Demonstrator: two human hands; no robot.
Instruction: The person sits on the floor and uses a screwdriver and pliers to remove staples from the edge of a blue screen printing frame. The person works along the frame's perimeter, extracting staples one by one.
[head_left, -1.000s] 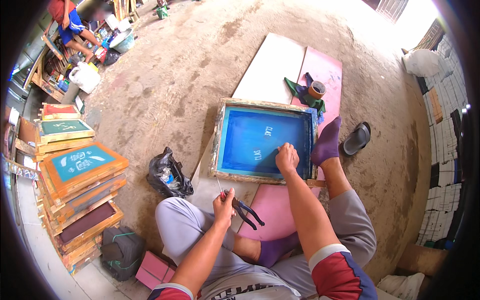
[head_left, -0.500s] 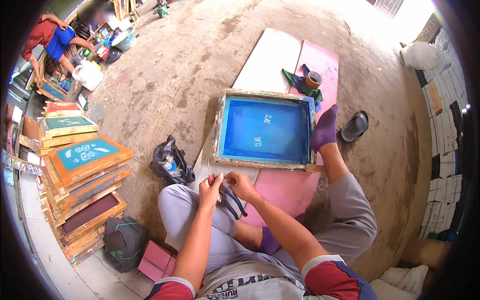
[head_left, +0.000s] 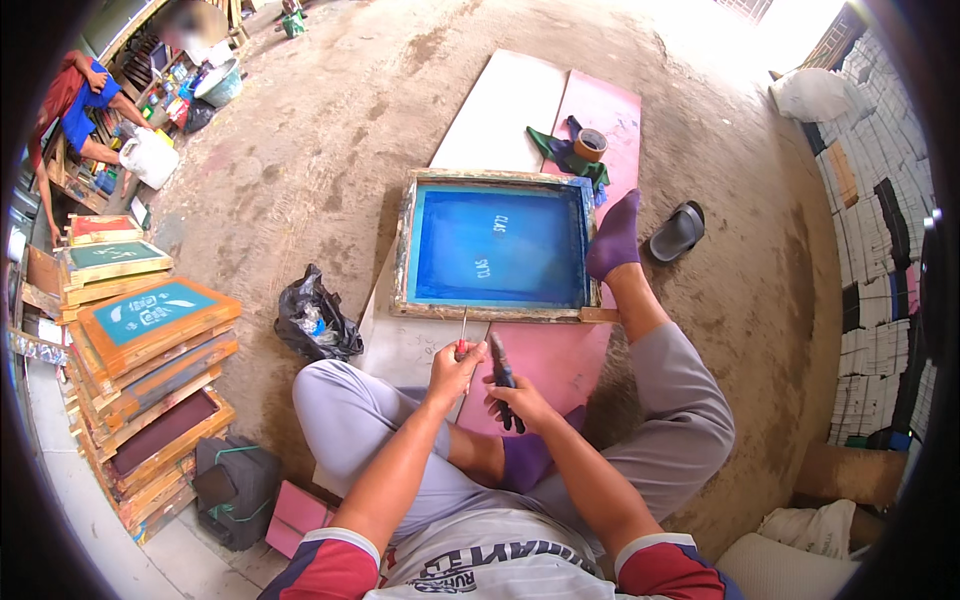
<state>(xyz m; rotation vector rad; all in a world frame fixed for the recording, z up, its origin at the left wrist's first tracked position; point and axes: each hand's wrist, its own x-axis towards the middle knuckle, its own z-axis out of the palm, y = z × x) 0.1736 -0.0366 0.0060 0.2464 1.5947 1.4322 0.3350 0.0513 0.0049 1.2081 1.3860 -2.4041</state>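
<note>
In the head view, the person sits on the ground with legs folded, and both hands meet just before the near edge of a wooden screen frame (head_left: 497, 247) with a blue mesh. The left hand (head_left: 455, 368) is closed around a thin tool with a red handle, probably a screwdriver (head_left: 462, 335), and its metal tip points toward the near rail of the frame, very close to it. The right hand (head_left: 520, 400) is closed around dark pliers (head_left: 503, 378), which it holds just beside the left hand.

To do this step well, I judge that the tip should be put exactly on the near rail and pushed slowly, while the pliers stay close and ready — a slip forward could go into the blue mesh. The right foot in a purple sock (head_left: 614, 238) touches the right rail of the frame, and this seems to keep it from sliding.

About edges and room: the frame lies on white and pink boards (head_left: 590, 110), and its far corner is near a roll of tape (head_left: 590, 143) and a green cloth (head_left: 560, 155). On the left, a black plastic bag (head_left: 315, 318) lies near the left knee, and a stack of other frames (head_left: 150, 370) stands well apart. A grey sandal (head_left: 677, 232) lies just beside the foot. Between the knees and the frame the space is narrow — the hands have more free room to the sides than forward.
</note>
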